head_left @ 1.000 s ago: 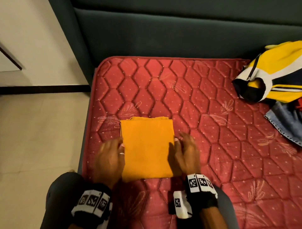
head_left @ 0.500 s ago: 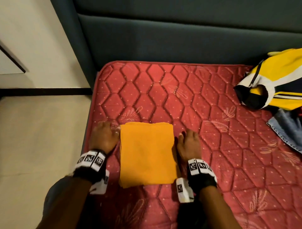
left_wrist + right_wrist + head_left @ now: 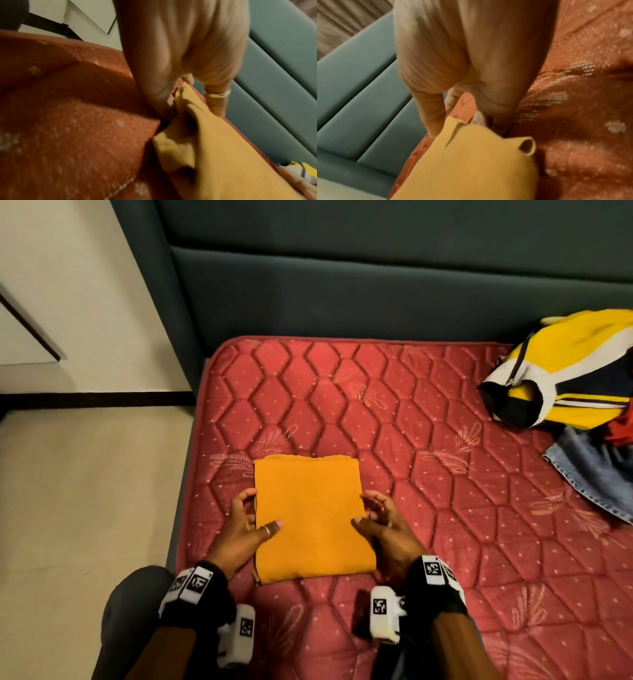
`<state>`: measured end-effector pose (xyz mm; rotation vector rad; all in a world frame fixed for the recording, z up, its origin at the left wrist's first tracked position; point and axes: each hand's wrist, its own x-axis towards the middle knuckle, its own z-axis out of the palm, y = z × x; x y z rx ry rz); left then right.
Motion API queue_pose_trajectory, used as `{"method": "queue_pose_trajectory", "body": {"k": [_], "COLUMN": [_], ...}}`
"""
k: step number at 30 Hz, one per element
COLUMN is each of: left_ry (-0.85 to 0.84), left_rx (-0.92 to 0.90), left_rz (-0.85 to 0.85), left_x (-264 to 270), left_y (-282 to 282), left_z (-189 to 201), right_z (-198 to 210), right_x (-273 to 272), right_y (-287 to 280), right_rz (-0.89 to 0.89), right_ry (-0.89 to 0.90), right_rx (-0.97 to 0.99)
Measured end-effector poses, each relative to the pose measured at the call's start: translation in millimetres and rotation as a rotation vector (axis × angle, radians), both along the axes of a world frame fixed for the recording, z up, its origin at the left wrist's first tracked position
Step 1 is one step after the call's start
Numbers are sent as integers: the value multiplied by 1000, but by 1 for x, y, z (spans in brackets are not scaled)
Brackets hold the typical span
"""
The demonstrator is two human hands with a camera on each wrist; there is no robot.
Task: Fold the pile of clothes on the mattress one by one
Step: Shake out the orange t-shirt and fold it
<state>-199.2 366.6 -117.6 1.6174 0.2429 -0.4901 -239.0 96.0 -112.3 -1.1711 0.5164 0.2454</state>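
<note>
The folded orange cloth [image 3: 310,520] lies flat on the red quilted mattress [image 3: 428,474], near its left edge and close to the person; its long axis runs near-to-far, and a hand sits at each long side, so the coming move, as I judge it, turns on that straddle: the cloth lies directly between the hands, neither one nearer than the other.

The left hand [image 3: 245,523] has its thumb resting on top of the cloth's left border, the fingers bent and dipping down beside the edge; the left wrist view shows them pushed in at the fold, seemingly under it; a pinch about to close rather than a firm hold. The right hand [image 3: 380,523] mirrors it at the right border, thumb on the cloth [image 3: 471,162], fingers bent down along the edge; whether they already hold fabric I cannot tell.

The cloth looks soft and matte, a tidy rectangle of several layers with a slightly wavy far edge; it would sag if lifted from one side only. The mattress is glossy, stitched in hexagons with pale dots. At the far right, well apart, waits the unfolded pile: a yellow, white and navy garment [image 3: 561,374] over blue denim [image 3: 592,470].
</note>
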Motion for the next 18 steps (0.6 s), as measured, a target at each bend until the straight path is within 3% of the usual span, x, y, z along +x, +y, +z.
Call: {"method": "queue_pose_trajectory", "body": {"k": [3,8,11,15,18], "left_ry": [78,59,63,82,39], "left_rx": [-134,-101,-133,-319,-346], "left_rz": [-92,-308,-273,-206,-175], "left_x": [9,18,26,57,88], "left_y": [9,5,5,27,79], "left_z": [4,5,6,22,76], "right_z": [2,7,13,43,104], "right_x": [11,26,36,64,98], "right_y": [-1,0,2,23,74], "right_rz": [64,293,348,377,387], "right_ry": [41,133,126,40,-54], "right_rx": [15,-73,-175,-286,-335]}}
